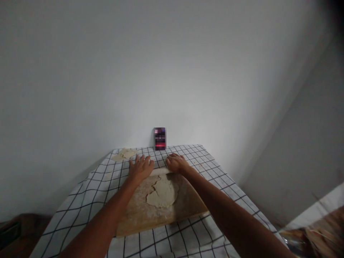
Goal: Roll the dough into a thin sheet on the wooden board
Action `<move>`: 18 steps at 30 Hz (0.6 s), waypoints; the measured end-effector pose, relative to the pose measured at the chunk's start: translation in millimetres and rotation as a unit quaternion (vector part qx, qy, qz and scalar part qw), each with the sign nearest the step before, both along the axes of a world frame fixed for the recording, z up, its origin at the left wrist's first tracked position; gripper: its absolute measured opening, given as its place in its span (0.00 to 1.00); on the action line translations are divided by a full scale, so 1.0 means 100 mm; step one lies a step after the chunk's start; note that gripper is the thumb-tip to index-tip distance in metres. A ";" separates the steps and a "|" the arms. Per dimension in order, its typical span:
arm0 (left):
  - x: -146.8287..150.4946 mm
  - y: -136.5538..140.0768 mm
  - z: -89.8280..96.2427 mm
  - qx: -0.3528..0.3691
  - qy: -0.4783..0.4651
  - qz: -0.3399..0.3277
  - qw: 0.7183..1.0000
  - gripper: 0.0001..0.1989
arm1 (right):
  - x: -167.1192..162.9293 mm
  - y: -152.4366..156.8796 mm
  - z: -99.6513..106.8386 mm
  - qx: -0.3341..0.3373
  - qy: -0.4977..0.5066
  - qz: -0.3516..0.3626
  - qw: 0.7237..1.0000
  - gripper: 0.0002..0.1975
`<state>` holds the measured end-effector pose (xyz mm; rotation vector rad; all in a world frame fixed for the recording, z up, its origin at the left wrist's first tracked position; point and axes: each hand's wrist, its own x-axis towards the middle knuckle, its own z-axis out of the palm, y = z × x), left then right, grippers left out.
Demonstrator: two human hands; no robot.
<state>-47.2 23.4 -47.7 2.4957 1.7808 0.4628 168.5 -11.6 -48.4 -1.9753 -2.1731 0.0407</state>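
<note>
A pale rolling pin point(159, 171) lies crosswise at the far end of a wooden board point(137, 218). My left hand point(141, 167) rests over its left end, fingers stretched forward and spread. At the other end, my right hand point(176, 163) is closed over the pin with its fingers curled. Between my forearms, a flattened sheet of dough point(163, 193) lies on the floury board, its left edge ragged and split. The pin's two ends are hidden under my hands.
A checked cloth point(94, 195) covers the table. Thin dough pieces point(125, 154) lie at its far left corner. A dark package, blurred out point(160, 139), stands against the white wall point(172, 71). Brownish items point(319, 240) show at the lower right, below the table.
</note>
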 end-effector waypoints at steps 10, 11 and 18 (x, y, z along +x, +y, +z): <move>0.05 -0.08 0.10 -0.077 0.060 0.037 0.995 0.31 | 0.06 0.16 -0.01 0.000 -0.035 0.045 0.998 0.20; 0.04 -0.14 0.10 -0.069 0.066 0.033 0.995 0.31 | 0.06 0.11 -0.01 0.001 -0.038 0.045 0.998 0.21; 0.00 -0.62 0.08 0.015 0.088 -0.004 0.996 0.30 | -0.01 -0.39 -0.03 0.006 -0.042 0.015 0.999 0.22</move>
